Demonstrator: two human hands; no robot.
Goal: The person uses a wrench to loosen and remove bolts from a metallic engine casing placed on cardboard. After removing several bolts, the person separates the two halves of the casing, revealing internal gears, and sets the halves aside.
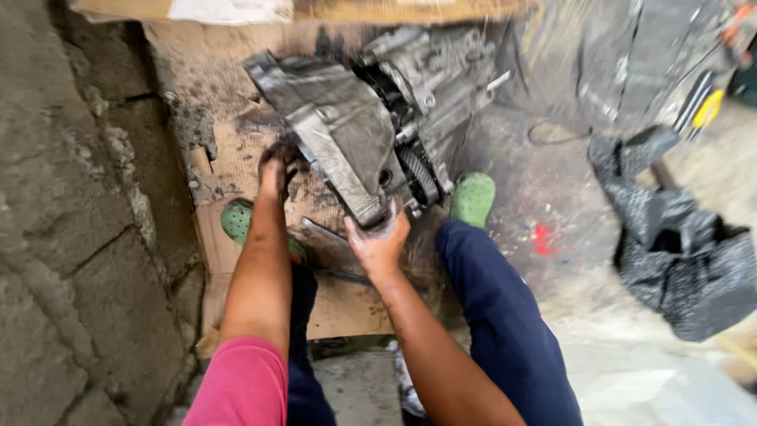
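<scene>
A large greasy metal gearbox housing [347,126] lies on stained cardboard [229,102] on the ground, its gears [419,172] showing on the right side. My left hand [276,167] grips the housing's left edge. My right hand [380,241] holds the housing's near lower corner from below. Both hands are smeared with grease. A thin metal tool [322,230] lies on the cardboard between my hands.
My legs in dark blue trousers and green clogs [473,197] straddle the cardboard. A cracked concrete slab [71,221] runs along the left. A crumpled black plastic bag [678,244] lies at right, with tools [702,106] at the far upper right.
</scene>
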